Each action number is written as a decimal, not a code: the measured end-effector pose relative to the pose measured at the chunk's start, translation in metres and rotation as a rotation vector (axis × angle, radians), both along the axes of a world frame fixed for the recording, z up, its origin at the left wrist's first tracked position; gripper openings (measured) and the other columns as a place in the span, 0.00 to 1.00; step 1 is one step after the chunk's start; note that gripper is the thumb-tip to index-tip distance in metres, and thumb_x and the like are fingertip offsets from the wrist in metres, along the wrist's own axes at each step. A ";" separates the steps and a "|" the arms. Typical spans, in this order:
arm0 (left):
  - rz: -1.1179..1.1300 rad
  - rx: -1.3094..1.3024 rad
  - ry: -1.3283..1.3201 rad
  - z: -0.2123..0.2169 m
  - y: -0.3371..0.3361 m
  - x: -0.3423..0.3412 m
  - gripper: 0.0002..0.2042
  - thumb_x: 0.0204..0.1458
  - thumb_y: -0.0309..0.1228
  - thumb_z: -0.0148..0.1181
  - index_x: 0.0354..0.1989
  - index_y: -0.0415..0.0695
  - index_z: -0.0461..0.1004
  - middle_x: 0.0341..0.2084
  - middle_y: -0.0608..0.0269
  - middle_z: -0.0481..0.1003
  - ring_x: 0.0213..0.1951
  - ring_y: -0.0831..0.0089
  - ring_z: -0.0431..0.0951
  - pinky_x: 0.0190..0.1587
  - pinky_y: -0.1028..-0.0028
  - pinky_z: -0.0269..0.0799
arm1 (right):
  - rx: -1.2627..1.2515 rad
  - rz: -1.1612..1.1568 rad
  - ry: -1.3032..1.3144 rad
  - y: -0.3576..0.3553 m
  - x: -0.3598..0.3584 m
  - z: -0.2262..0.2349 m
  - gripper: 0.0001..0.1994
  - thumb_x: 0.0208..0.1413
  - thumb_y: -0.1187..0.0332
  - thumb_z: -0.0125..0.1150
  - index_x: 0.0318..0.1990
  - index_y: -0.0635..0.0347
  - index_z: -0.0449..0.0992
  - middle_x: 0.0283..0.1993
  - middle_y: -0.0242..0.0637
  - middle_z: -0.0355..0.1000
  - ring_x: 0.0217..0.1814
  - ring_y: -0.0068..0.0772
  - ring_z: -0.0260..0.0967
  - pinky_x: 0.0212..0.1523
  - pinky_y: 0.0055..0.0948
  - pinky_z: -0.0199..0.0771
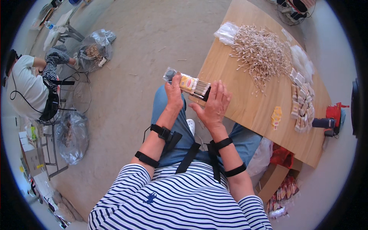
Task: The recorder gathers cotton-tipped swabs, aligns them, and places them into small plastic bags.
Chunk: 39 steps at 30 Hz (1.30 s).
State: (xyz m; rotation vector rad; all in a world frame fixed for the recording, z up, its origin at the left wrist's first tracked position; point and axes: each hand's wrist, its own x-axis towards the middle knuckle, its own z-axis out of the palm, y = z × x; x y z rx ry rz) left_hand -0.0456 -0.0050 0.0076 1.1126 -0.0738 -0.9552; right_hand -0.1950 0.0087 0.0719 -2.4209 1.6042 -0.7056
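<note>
Over my lap, my left hand [174, 92] is closed round a small pack of cotton swabs [195, 86]. A yellow label lies on the pack, and its clear plastic wrap shows at the left end. The swabs lie side by side, pointing right. My right hand [214, 103] is at the pack's right end, fingers stretched out and thumb apart. A black piece [206, 94] sits between that hand and the swab ends; how it is attached is hidden. A big heap of loose cotton swabs [262, 51] covers the far part of the wooden table [226, 80] on my right.
Clear bags [227, 33] lie beside the heap. Filled swab packs [302, 101] are piled at the table's right, with yellow labels [276, 117] nearer me. A cardboard box [272, 182] stands below. At left, another person [28, 82] sits near plastic bags [73, 138].
</note>
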 end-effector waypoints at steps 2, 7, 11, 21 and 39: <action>-0.001 0.018 0.005 0.004 0.000 -0.001 0.08 0.56 0.39 0.62 0.35 0.50 0.75 0.27 0.76 0.73 0.28 0.86 0.72 0.27 0.79 0.66 | 0.105 -0.013 0.186 0.000 -0.002 -0.005 0.65 0.29 0.35 0.73 0.70 0.70 0.49 0.74 0.55 0.46 0.79 0.51 0.38 0.73 0.57 0.37; -0.004 0.001 -0.008 0.005 0.000 -0.003 0.08 0.57 0.39 0.61 0.34 0.49 0.75 0.27 0.76 0.73 0.28 0.85 0.72 0.28 0.79 0.67 | 0.144 -0.026 0.244 -0.003 0.006 -0.014 0.68 0.28 0.31 0.70 0.71 0.73 0.46 0.77 0.55 0.40 0.81 0.51 0.29 0.74 0.60 0.30; -0.010 -0.010 0.003 -0.001 0.000 -0.002 0.08 0.57 0.39 0.61 0.34 0.48 0.75 0.27 0.75 0.73 0.28 0.85 0.72 0.29 0.78 0.69 | 0.167 -0.034 0.274 -0.003 0.014 -0.016 0.66 0.31 0.33 0.70 0.70 0.73 0.46 0.77 0.56 0.40 0.81 0.52 0.29 0.74 0.60 0.31; 0.014 -0.013 -0.001 -0.002 0.000 -0.003 0.08 0.57 0.39 0.61 0.33 0.49 0.75 0.26 0.76 0.73 0.27 0.85 0.71 0.26 0.79 0.66 | 0.213 -0.033 0.325 -0.003 0.034 -0.010 0.62 0.33 0.40 0.74 0.70 0.72 0.48 0.77 0.55 0.38 0.81 0.51 0.28 0.75 0.57 0.28; -0.200 0.030 -0.054 -0.013 0.002 0.032 0.08 0.57 0.39 0.63 0.34 0.49 0.74 0.24 0.77 0.72 0.23 0.87 0.73 0.20 0.82 0.65 | 0.235 -0.019 0.303 -0.002 0.040 -0.004 0.61 0.34 0.41 0.74 0.71 0.70 0.48 0.77 0.52 0.39 0.81 0.50 0.29 0.74 0.61 0.30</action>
